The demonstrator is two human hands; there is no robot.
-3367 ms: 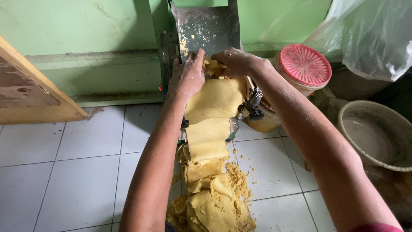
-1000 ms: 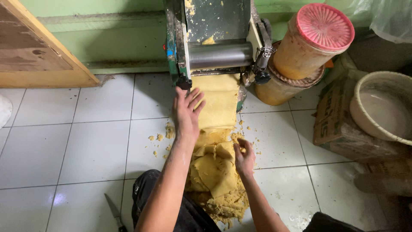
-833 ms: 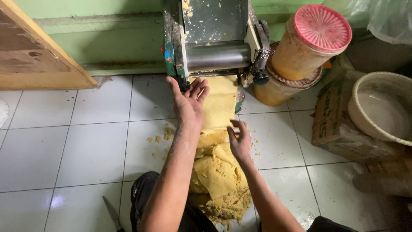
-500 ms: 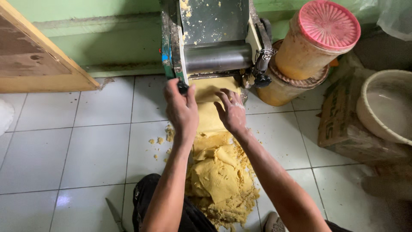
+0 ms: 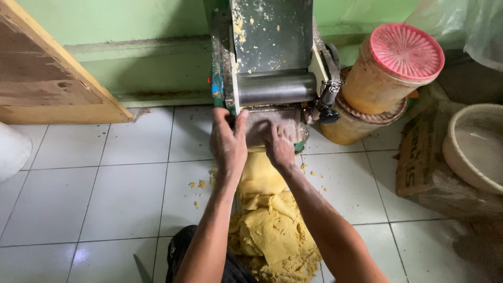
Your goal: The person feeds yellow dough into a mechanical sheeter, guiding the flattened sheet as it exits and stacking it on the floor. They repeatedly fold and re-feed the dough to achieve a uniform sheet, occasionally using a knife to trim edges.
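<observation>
The yellow dough sheet runs lengthwise from twelve to six o'clock, out of the roller machine onto the tiled floor. Left hand and right hand, both open, press flat on its top end, equally near.

Both my arms reach forward, side by side. My left hand lies palm down, fingers spread and pointing ahead. My right hand sits just beside it, palm down, fingers curled slightly forward.
</observation>
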